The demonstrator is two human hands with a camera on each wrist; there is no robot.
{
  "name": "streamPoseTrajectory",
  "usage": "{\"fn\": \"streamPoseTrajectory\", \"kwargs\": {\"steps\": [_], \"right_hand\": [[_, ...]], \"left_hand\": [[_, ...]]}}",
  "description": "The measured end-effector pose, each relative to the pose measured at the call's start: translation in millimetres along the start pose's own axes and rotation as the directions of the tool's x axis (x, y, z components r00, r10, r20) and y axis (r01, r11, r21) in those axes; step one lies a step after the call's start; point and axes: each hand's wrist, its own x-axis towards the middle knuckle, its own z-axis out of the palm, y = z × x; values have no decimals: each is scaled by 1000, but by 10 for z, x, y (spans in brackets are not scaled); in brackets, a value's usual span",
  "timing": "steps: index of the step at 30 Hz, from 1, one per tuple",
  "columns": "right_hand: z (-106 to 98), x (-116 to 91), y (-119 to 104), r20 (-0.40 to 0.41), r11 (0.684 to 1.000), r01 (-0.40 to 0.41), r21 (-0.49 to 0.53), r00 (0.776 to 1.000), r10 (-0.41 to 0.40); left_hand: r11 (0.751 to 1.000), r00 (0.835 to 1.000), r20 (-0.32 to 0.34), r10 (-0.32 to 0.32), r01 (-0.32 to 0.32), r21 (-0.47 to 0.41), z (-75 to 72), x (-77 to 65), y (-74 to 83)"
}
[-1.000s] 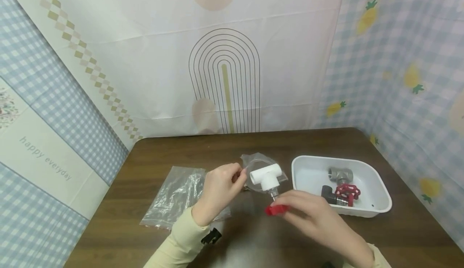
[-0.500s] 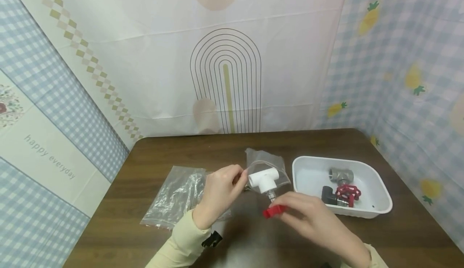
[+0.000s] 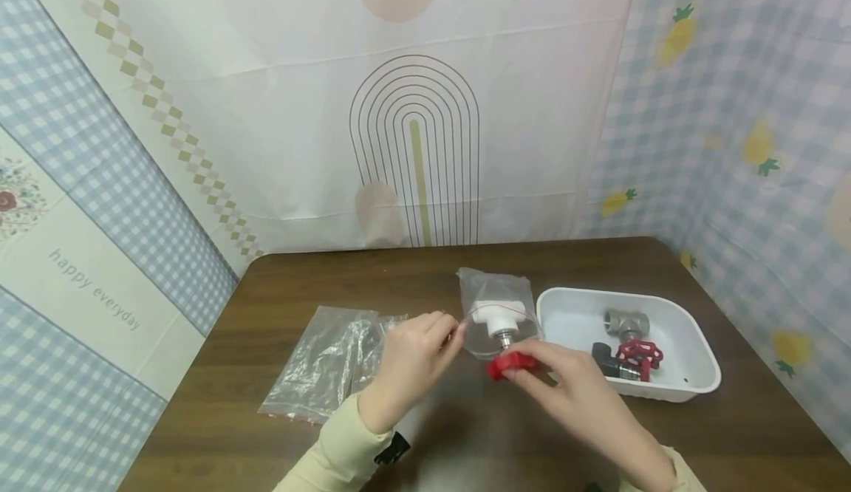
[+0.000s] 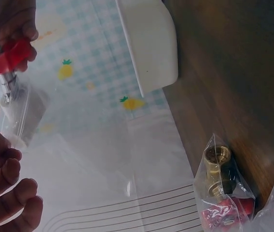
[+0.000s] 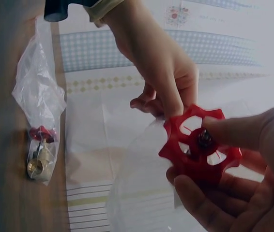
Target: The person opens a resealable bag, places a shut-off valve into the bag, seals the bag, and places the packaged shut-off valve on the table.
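Note:
My left hand (image 3: pixel 415 348) pinches the rim of a clear zip bag (image 3: pixel 495 283), held up with its mouth toward me. Between thumb and fingers, my right hand (image 3: pixel 565 377) grips the red handwheel (image 5: pixel 200 166) of a white T-shaped valve (image 3: pixel 499 318). The valve's white body is within the bag, seen through the film, while the metal stem leads out to the handwheel at the mouth. Seen from the left wrist, the red wheel (image 4: pixel 8 60) is above the left fingers and the body shows pale through the plastic.
A white tray (image 3: pixel 691 344) at right holds a grey metal valve (image 3: pixel 626 322) and a black one (image 3: pixel 605 359) with red handwheels. Flat clear bags (image 3: pixel 319 366) lie left on the wooden table. A bagged brass valve (image 4: pixel 219 164) shows in both wrist views, mostly hidden in the head view.
The white valve has gone from in front of the bag's opening to inside it. The right hand has moved slightly up and forward; the left keeps its pinch, shifting slightly right.

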Motion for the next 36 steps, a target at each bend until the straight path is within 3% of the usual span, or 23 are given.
{"fn": "streamPoseTrajectory", "kwargs": {"steps": [10, 23, 36], "right_hand": [[15, 17, -29, -14, 986, -169, -11, 986, 168], [33, 40, -47, -65, 976, -217, -36, 975, 214], [75, 69, -25, -103, 961, -272, -45, 958, 267]], "left_hand": [[994, 994, -11, 108, -108, 21, 24, -10, 55], [976, 979, 21, 204, -205, 73, 26, -18, 135], [967, 969, 61, 238, -242, 74, 61, -69, 181]]}}
